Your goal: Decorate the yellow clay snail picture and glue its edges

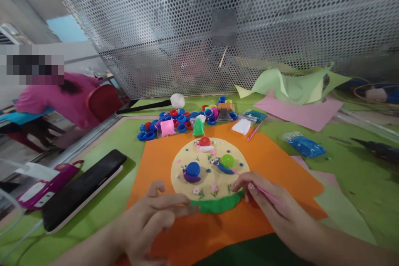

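A round cream board (182, 153) lies on an orange sheet (274, 153). On it are a blue-shelled snail (193, 169), a green-shelled snail (227, 161) and a red-shelled figure (205, 142), with small flowers and leaves between them. A green clay strip (215, 206) runs along its near edge. My right hand (264, 195) pinches a thin pink stick (269, 196), whose tip is by the green-shelled snail. My left hand (156, 216) hovers at the board's near left edge, fingers spread and holding nothing.
Several bottle caps (181, 119) and clay packets, pink (167, 128), green (198, 127), white (241, 126) and blue (305, 144), sit behind the board. A black device (84, 189) and magenta power strip (46, 187) lie left. Behind stands a perforated metal panel (174, 29). A person in pink (62, 99) sits far left.
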Demonstrator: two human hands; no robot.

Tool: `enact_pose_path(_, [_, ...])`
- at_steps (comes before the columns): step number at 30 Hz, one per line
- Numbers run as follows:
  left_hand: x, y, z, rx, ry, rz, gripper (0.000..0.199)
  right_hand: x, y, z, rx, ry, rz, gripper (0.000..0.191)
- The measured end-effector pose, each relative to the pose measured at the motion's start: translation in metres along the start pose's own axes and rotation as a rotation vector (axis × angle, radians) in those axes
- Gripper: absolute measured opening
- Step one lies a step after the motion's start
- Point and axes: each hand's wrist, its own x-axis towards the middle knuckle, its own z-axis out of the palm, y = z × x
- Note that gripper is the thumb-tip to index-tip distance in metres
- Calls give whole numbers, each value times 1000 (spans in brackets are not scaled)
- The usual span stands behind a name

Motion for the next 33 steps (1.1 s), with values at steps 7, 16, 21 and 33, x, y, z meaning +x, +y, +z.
enact_pose_path(7, [-12,1,-3,138,-38,65,35,-3,-1,-4,-21,34,-117,23])
enact_pose_path(16, [-33,-41,-6,463,55,-781,44,6,-4,-23,-615,108,-378,27])
enact_pose_path(21, [-33,-44,6,453,-88,-877,57,15,1,-23,-776,27,-572,29])
enact_pose_path(33, [-30,-38,19,401,-348,-1001,70,18,10,-18,-871,40,-524,31])
